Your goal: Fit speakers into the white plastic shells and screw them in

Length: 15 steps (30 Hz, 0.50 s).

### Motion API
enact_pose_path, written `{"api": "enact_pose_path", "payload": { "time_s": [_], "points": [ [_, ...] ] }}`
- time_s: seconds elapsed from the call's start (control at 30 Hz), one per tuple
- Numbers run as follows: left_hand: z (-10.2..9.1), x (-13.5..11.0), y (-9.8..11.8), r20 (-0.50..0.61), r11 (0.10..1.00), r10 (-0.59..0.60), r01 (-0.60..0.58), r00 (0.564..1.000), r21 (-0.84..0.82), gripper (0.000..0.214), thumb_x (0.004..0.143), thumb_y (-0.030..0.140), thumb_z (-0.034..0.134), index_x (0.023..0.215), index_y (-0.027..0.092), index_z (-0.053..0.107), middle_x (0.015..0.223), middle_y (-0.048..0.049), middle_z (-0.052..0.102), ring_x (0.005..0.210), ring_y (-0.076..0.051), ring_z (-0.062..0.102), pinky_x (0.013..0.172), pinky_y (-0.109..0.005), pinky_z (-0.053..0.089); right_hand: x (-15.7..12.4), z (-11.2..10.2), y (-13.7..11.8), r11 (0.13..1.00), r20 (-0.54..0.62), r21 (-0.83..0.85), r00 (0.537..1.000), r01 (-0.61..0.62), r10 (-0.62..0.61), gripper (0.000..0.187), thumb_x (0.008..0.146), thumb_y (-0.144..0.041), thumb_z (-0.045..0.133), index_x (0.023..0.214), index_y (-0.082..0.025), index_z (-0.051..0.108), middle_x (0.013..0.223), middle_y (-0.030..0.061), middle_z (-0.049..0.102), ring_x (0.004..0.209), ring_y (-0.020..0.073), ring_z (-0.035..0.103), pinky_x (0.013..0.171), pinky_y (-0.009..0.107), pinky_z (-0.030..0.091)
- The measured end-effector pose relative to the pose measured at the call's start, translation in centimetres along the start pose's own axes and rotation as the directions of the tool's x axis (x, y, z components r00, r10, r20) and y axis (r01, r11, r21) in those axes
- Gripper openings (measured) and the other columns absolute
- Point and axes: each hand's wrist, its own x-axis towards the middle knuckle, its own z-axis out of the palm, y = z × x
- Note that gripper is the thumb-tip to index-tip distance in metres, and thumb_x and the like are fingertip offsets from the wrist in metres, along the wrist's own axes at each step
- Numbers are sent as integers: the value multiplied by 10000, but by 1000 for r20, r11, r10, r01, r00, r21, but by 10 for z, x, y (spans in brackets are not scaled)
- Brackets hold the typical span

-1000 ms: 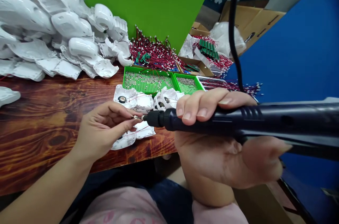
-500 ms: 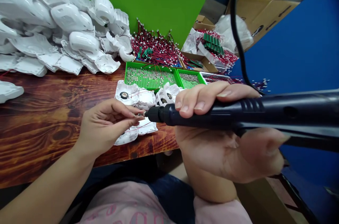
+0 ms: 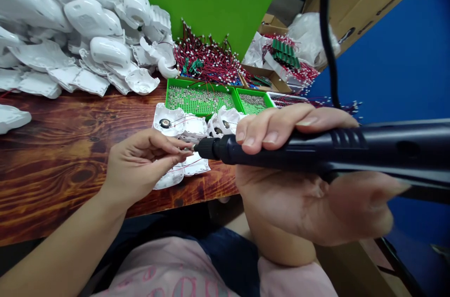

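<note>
My right hand (image 3: 302, 184) is wrapped around a black electric screwdriver (image 3: 330, 149), held level with its tip pointing left. My left hand (image 3: 140, 168) pinches a small metal screw (image 3: 185, 149) right at the tool's tip. Below both hands, white plastic shell parts (image 3: 183, 133) with round speakers and thin red wires lie at the front edge of the wooden table (image 3: 63, 147).
A heap of white plastic housings (image 3: 77, 30) fills the back left. Green trays of screws (image 3: 198, 100) sit behind the shells, with bundles of red wires (image 3: 207, 60) and cardboard boxes (image 3: 274, 79) beyond. The tool's black cable (image 3: 328, 30) hangs down at the right.
Hardly anything differs: the view has shifted slightly, and my hands still hold the screw against the tool's tip.
</note>
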Motion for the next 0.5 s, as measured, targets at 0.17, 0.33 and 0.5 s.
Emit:
{"api": "enact_pose_path", "payload": {
  "time_s": [0.17, 0.33, 0.5],
  "points": [
    [-1, -1, -1, -2, 1000, 8, -8, 1000, 17, 177, 720, 32, 774, 753, 178, 682, 894, 28, 760, 814, -108, 737, 741, -150, 634, 1, 2, 1, 1000, -10, 6, 1000, -4, 4, 251, 894, -496, 635, 903, -253, 574, 803, 1, 575, 718, 166, 617, 716, 431, 572],
    [-1, 0, 1, -16, 1000, 8, -8, 1000, 24, 162, 706, 48, 792, 746, 165, 686, 886, -1, 760, 820, -125, 738, 742, -158, 633, 1, 4, 2, 1000, -25, 26, 1000, 5, -4, 282, 936, -523, 554, 887, -245, 565, 790, -1, 577, 700, 161, 624, 675, 400, 570],
    [1, -1, 3, -18, 1000, -27, 27, 999, 10, 155, 706, 35, 787, 740, 144, 682, 893, -25, 760, 811, -144, 738, 744, -195, 640, 3, 5, 1, 1000, -47, -22, 999, 6, -7, 314, 895, -562, 598, 845, -255, 557, 768, -8, 579, 677, 163, 628, 664, 409, 581]
  ]
}}
